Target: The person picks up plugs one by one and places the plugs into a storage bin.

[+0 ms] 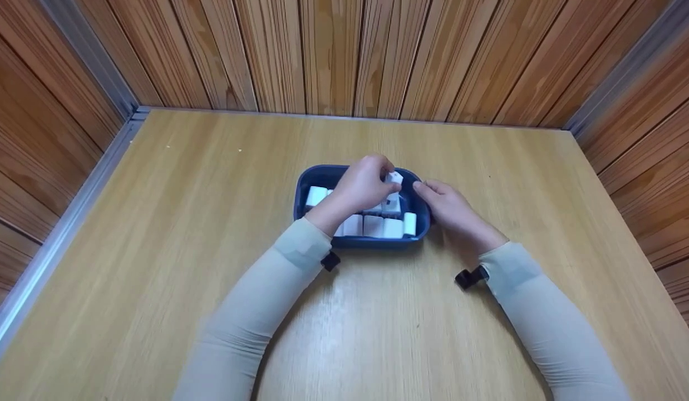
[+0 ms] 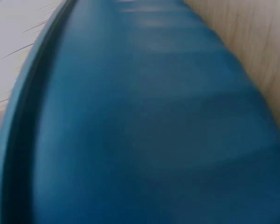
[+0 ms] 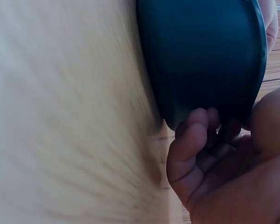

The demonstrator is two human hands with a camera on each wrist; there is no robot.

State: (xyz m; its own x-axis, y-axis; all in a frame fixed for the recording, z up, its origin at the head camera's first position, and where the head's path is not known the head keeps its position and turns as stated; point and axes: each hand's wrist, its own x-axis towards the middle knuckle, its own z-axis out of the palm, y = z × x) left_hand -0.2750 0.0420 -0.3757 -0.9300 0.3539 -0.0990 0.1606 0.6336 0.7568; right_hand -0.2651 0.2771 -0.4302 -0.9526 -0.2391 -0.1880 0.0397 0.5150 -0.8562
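Observation:
A dark blue plastic bin (image 1: 372, 243) with rounded corners stands on the table and holds several white block-shaped pieces (image 1: 373, 226) in rows. My left hand (image 1: 358, 186) reaches over the bin and pinches one white block (image 1: 396, 177) between thumb and fingers, above the bin's right half. At the bin's right end, my right hand (image 1: 454, 209) grips the rim, thumb on top. In the right wrist view its curled fingers (image 3: 189, 147) lie against the outer end wall. The bin's long side wall (image 2: 144, 116) fills most of the left wrist view. My left forearm hides part of the contents.
The wooden table (image 1: 183, 250) extends around the bin. Wood-panelled walls (image 1: 333, 61) enclose its back and both sides, with a metal rail (image 1: 60, 245) along the left edge. Tiny white specks (image 1: 240, 150) lie towards the back left.

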